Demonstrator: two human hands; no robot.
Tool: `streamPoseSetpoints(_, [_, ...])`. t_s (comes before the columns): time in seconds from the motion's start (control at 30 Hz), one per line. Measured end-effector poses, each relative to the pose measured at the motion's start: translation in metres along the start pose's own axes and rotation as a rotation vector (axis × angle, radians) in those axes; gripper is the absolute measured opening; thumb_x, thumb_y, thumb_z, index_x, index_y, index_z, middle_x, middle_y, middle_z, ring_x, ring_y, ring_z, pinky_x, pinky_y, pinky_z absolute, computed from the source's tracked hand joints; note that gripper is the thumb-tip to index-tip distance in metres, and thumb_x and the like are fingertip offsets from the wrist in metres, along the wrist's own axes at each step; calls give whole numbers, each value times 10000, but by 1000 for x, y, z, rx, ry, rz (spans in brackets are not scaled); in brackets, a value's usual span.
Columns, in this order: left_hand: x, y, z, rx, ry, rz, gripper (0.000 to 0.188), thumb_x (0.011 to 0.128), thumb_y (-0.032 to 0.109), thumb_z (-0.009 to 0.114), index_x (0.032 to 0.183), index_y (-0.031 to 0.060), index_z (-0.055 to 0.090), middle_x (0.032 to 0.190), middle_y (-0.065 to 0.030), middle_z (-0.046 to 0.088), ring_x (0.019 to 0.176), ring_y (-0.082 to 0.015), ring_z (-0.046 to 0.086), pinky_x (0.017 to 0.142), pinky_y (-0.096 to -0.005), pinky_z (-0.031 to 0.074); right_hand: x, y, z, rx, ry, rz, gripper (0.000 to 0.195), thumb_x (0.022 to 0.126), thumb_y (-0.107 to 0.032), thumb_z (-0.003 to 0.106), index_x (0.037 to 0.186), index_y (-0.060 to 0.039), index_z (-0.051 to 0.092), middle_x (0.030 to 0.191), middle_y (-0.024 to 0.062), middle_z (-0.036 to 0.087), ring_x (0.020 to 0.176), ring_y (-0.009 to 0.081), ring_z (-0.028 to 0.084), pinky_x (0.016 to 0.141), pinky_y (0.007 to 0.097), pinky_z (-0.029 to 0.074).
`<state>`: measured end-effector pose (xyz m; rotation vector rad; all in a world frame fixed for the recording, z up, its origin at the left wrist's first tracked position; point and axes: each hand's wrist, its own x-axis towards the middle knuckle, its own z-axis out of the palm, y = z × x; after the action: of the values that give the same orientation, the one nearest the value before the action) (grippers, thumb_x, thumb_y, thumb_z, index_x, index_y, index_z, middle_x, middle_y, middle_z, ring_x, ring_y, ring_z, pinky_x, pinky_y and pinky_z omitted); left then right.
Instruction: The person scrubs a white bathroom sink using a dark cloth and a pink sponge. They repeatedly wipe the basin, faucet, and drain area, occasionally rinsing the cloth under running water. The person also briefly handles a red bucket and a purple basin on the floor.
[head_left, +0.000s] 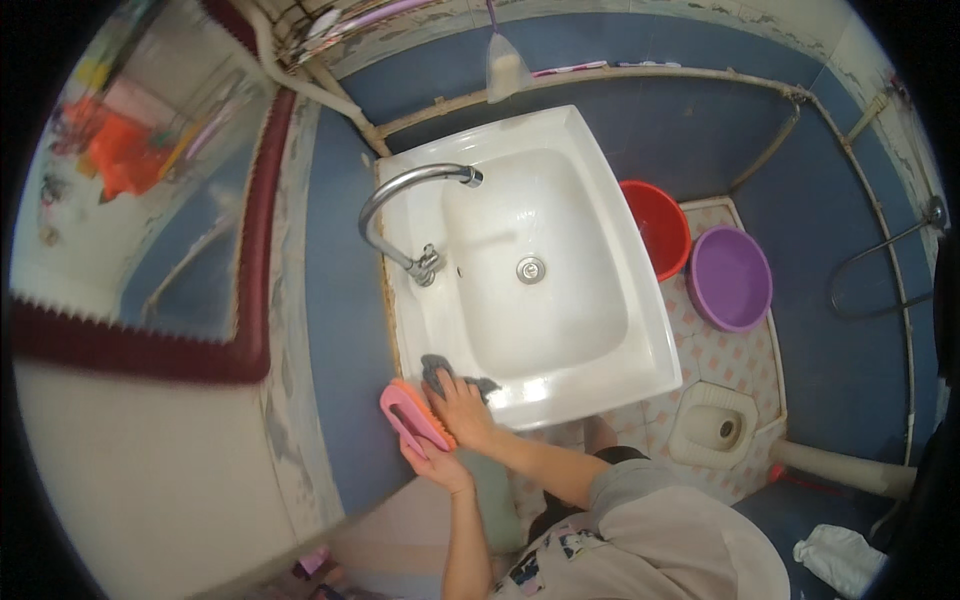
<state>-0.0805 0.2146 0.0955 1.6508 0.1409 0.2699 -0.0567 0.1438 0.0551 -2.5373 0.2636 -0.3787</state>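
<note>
A pink scrubbing brush (420, 424) with a loop handle and orange bristles is in my left hand (444, 466). It is tilted beside the near left corner of a white ceramic washbasin (570, 397), its bristles facing my other hand. My right hand (466, 411) presses a dark grey cloth (435, 369) onto the basin's rim at that corner. Parts of the cloth stick out on both sides of my fingers. A curved chrome faucet (375, 196) stands on the basin's left ledge. The bowl has a metal drain (530, 270) and a glossy surface.
A red basin (660, 232) and a purple basin (731, 277) stand on the tiled floor, near a squat toilet (712, 426). A framed mirror (255, 300) hangs at left. A mesh soap bag (506, 71) hangs behind the washbasin. Below my hands is a grey-green object (491, 499).
</note>
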Motion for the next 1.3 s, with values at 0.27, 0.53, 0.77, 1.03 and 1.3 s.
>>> streamPoseSetpoints(0.27, [-21,22,-49,-123,-250,-253,264,924,133,437,1179,67,453,845,-59,583,594,-82,506,462,-197,405,-76,79,-81,-267,-70,104,384,770,-307,558,1144,-223,573,1269,77,441,1197,360,373,935,688,216])
streamPoseSetpoints(0.53, [24,-17,-44,311,-294,212,399,839,96,517,1218,23,417,1145,-159,461,930,-270,515,762,-384,437,-105,165,-132,-393,378,386,334,714,-147,570,1042,-118,625,1219,166,490,1143,385,421,931,510,347])
streamPoseSetpoints(0.77, [0,-7,5,936,-307,398,687,685,26,590,1292,-61,281,1297,-251,315,1202,-443,290,1012,-505,219,-76,49,-51,40,138,-27,285,687,-156,595,958,-101,661,1155,108,552,1107,286,480,911,426,378])
streamPoseSetpoints(1.03, [-22,-3,37,574,-1111,761,471,836,109,518,1261,-48,389,1292,-225,401,1217,-407,347,1051,-469,232,-138,178,-164,-319,199,260,371,672,-138,616,1043,-150,634,1243,86,471,1179,329,376,984,509,275])
streamPoseSetpoints(1.3, [24,-31,107,733,-1251,849,363,822,360,563,901,10,620,969,-141,616,961,-296,537,928,-421,349,-40,253,-196,-584,296,286,444,728,-185,617,1171,-177,580,1317,73,408,1247,360,313,992,523,307])
